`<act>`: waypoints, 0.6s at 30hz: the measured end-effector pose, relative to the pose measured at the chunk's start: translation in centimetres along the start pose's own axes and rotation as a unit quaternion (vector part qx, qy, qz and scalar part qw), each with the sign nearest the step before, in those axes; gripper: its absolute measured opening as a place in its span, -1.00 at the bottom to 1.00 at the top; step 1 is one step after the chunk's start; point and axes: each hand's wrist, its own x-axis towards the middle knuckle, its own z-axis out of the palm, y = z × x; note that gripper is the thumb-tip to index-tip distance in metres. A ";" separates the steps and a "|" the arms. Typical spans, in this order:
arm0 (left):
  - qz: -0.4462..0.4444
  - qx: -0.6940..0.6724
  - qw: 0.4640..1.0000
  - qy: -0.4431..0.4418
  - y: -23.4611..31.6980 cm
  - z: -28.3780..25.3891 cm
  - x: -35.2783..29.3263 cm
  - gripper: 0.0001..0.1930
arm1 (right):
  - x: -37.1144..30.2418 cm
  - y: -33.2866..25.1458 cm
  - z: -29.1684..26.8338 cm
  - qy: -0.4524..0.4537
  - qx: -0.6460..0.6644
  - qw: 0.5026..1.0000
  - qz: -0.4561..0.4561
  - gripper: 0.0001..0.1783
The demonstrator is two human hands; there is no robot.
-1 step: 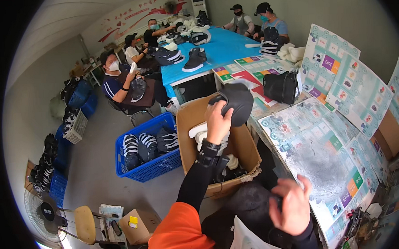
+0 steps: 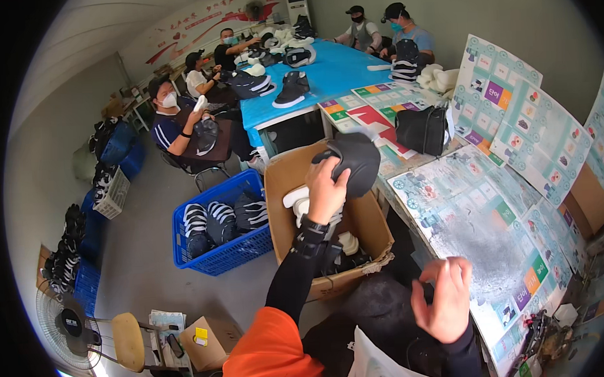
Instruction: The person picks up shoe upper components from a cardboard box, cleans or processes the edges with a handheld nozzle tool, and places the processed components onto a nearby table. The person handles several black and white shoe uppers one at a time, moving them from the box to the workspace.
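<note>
My left hand [image 2: 329, 189] is closed on a black padded shoe upper [image 2: 352, 163], its thumb and fingers gripping the near side. The upper hangs over an open cardboard box [image 2: 378, 229] that holds white foam pieces [image 2: 303, 205] and dark items. Lower right, my right hand [image 2: 447, 303] is raised with fingers bent and thumb apart, holding nothing I can see. It hovers beside the near edge of a worktable [image 2: 469, 238] covered with printed sheets. Another black shoe piece [image 2: 422, 131] stands at the far end of that worktable.
A blue basket [image 2: 227, 258] with several black-and-white shoes stands left of the box. Several people sit around the blue table [image 2: 337, 72], where shoes and white pieces lie. A fan [image 2: 70, 323] and a wooden chair [image 2: 128, 341] stand lower left.
My right hand has risen slightly, with its fingers more apart. My left hand keeps hold of the shoe upper. The whole view has shifted a little.
</note>
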 end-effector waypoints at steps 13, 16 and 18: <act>-0.073 -0.198 0.899 -0.383 8.5 -9.9 -9.1 -0.67 | -1.8 1.7 5.7 -0.114 -0.020 0.993 -0.025 -0.14; -0.041 -0.268 0.854 -0.443 9.4 -9.5 -10.9 -0.63 | -3.5 2.7 7.0 -0.052 0.013 0.998 -0.022 -0.29; -0.082 -0.263 0.831 -0.483 9.1 -9.4 -10.7 -0.64 | -3.8 2.8 6.7 -0.042 0.040 0.998 0.009 -0.31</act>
